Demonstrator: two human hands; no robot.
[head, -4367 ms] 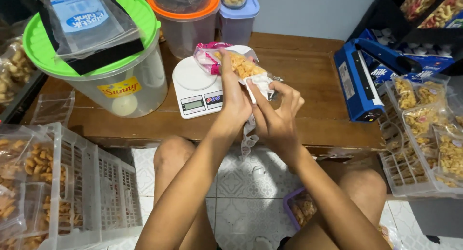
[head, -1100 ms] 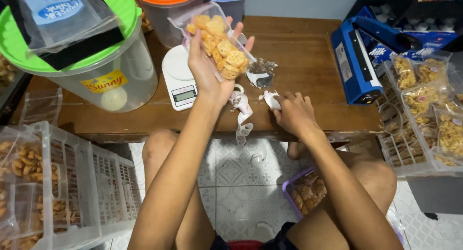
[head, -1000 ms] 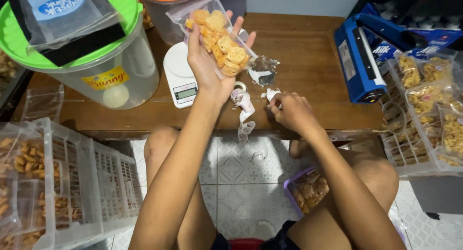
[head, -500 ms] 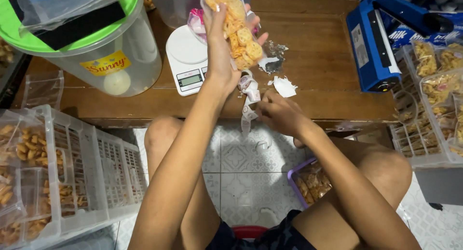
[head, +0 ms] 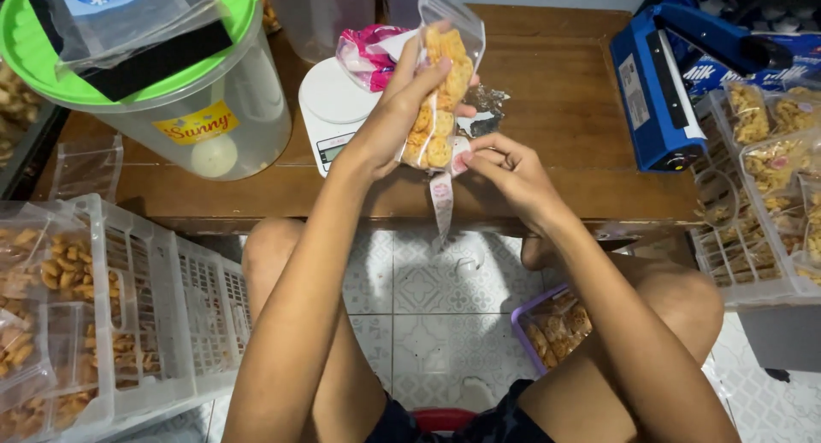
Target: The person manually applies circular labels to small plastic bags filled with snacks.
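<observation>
I had the clear snack bag (head: 438, 92) up off the table, standing nearly upright above the front edge of the wooden table (head: 556, 109), its round golden crackers stacked inside and its empty top reaching up past my fingers. My left hand (head: 395, 118) was wrapped around it from the left side, fingers curled across the front and thumb behind, closed firmly on the bag. Just to the right of that grip, my right hand (head: 511, 171) had its thumb and forefinger pressed together on the end of a strip of small stickers (head: 443, 205), right at the bag's lower corner, and the strip hung down from the pinch past the table edge. Behind the bag, touching distance from my left knuckles, sat the white kitchen scale (head: 332, 109) with a pink and white wrapper (head: 368, 56) lying on its far side. A scrap of silvery foil (head: 487, 109) lay on the table just beyond my right hand. Farther left of the grip stood the big clear tub with a green lid (head: 154, 75); well off to the right was the blue heat sealer (head: 658, 92). Below and left of my arms stood a white plastic crate (head: 188, 306) next to packed snack bags, and another crate of filled bags (head: 770, 186) sat at the far right.
</observation>
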